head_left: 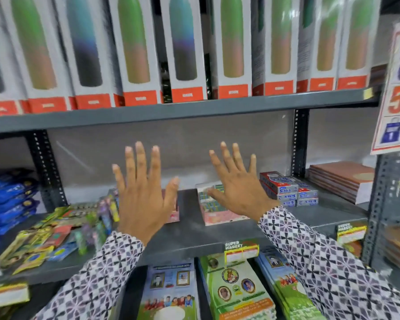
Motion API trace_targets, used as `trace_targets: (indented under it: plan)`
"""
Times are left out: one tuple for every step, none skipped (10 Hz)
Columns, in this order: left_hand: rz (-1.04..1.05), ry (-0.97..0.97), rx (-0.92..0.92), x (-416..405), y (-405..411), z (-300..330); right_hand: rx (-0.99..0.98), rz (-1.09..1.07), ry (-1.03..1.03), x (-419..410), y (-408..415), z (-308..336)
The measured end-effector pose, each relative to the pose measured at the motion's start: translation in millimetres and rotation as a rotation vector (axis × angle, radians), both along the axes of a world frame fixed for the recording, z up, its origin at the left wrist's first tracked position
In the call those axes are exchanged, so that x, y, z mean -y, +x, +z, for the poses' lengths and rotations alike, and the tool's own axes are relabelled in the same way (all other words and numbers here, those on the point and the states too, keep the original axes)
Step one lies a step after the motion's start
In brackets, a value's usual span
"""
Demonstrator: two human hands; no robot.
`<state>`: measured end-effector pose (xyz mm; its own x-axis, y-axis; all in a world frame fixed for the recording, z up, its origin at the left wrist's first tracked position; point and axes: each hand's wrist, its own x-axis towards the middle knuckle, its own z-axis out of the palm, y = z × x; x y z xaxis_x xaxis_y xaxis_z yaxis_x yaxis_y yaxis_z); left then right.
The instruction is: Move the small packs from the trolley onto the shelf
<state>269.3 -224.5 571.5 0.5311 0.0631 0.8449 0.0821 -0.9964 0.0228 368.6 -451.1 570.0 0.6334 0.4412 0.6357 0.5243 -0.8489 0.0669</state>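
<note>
Both my hands are raised in front of the grey middle shelf (189, 236), fingers spread, holding nothing. My left hand (143, 197) hovers over a pink pack (174, 214) that it mostly hides. My right hand (236, 188) is above another pink pack with green strips (217, 213) lying flat on the shelf. Many small colourful packs (56, 234) lie in a loose heap on the left of the same shelf. No trolley is in view.
Small red and grey boxes (289, 189) are stacked right of my right hand, brown books (342, 181) beyond them. Blue bags (9, 199) fill the far left. Boxed bottles (185, 49) line the shelf above. Booklets (236, 289) stand below. A sale sign (395, 88) hangs at right.
</note>
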Motion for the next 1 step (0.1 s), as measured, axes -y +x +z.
trace_targets:
  plan:
    - [0.011,0.04,0.018,-12.7,-27.2,15.0,0.065,-0.019,0.014,-8.4,-28.2,13.2]
